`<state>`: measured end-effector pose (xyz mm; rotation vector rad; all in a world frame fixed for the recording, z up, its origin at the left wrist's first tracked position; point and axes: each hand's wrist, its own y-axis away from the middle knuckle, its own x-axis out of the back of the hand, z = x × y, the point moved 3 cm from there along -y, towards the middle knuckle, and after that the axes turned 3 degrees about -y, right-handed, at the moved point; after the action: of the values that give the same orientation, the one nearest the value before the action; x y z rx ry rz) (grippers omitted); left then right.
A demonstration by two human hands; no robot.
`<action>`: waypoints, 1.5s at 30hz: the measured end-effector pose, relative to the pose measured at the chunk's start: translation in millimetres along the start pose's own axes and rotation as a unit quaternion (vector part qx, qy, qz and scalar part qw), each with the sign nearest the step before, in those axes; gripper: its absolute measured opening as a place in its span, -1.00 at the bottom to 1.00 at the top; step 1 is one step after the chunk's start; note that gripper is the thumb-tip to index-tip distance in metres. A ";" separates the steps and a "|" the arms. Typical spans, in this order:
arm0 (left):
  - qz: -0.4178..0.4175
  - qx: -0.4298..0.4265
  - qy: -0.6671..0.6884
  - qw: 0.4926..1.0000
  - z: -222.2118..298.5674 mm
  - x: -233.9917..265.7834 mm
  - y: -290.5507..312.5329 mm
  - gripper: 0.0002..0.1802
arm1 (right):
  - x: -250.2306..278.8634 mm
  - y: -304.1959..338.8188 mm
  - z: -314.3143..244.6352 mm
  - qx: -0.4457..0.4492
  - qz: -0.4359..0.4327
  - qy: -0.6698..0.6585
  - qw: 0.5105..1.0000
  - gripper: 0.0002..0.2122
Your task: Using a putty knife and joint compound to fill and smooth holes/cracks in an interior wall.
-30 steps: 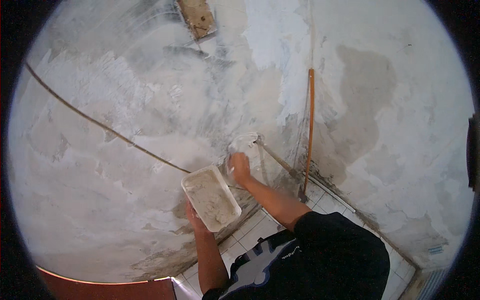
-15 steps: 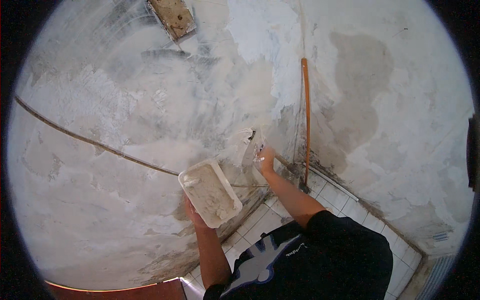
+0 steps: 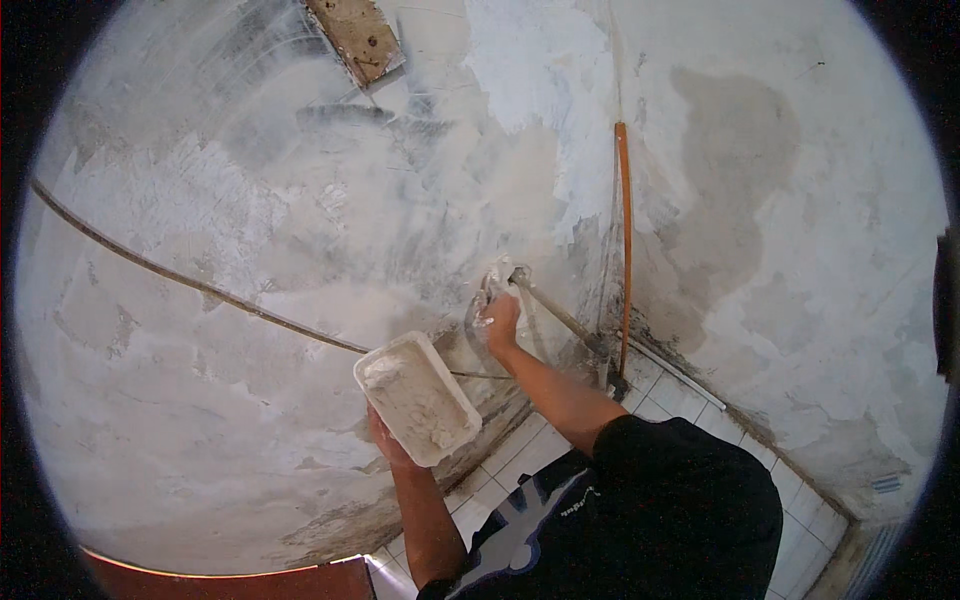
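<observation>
My left hand (image 3: 385,440) grips a white rectangular tub (image 3: 468,440) from its lower left side, tilted against the wall side of the view. Pale wet plaster (image 3: 412,393) lies inside it. My right hand (image 3: 499,318), smeared with white, is closed close to the wall, up and right of the tub. Whitish paste (image 3: 497,277) shows beyond its fingers; what they grip is mostly hidden. Beside those fingers is a small dark hole (image 3: 519,275) in the wall, with a groove (image 3: 562,315) running from it toward the corner.
The patchy plastered wall (image 3: 240,300) carries a long narrow groove (image 3: 190,283). An orange conduit (image 3: 625,230) stands in the corner, above white floor tiles (image 3: 680,397). A recessed box (image 3: 358,40) sits high on the wall. A reddish-brown panel (image 3: 240,588) lies at lower left.
My right hand has moved left along the wall, uncovering the groove beside the hole. The tub stays in my left hand, nearly in place. The view has shifted slightly.
</observation>
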<state>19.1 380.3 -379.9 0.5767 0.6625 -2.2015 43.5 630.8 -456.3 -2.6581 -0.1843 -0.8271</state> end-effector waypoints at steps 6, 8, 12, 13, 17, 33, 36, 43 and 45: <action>-0.009 0.022 0.099 0.995 -7.7 -26.2 -0.9 -0.45 | 47.5 30.1 -17.0 0.177 -0.053 -0.230 0.955 -0.85; 0.009 0.041 0.138 0.990 -14.6 -39.1 -2.5 -0.45 | 78.6 28.3 -10.7 0.218 -0.069 -0.285 0.931 -0.86; 0.025 0.039 0.098 0.994 -23.4 -45.4 -1.9 -0.42 | 66.9 24.9 62.4 0.137 -0.087 -0.317 0.934 -0.86; 0.013 0.025 0.076 0.997 -24.0 -41.1 -0.4 -0.41 | 59.1 24.8 81.2 0.067 -0.108 -0.350 0.928 -0.86; 0.025 -0.002 0.027 0.999 -12.8 -28.5 10.1 -0.38 | 46.7 10.4 100.5 0.029 -0.061 -0.072 0.995 -0.87; 0.047 0.072 0.126 0.988 1.9 21.8 -1.0 -0.44 | -14.8 -2.1 22.8 0.002 -0.022 -0.142 0.990 -0.80; 0.033 0.086 0.151 0.984 -9.3 27.9 -14.6 -0.43 | 12.3 21.0 -23.2 0.081 -0.062 -0.198 0.975 -0.79; -0.034 0.109 0.230 0.966 -51.0 -15.0 -24.1 -0.36 | 73.4 19.1 19.9 0.190 -0.172 -0.336 0.906 -0.82; -0.032 0.099 0.203 0.974 -61.2 -14.6 -24.3 -0.34 | 78.5 14.4 48.5 0.115 -0.174 -0.318 0.925 -0.81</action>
<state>21.4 439.9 -411.4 1.1450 0.6770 -2.2436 136.6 636.8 -453.0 -2.6002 -0.8730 0.0142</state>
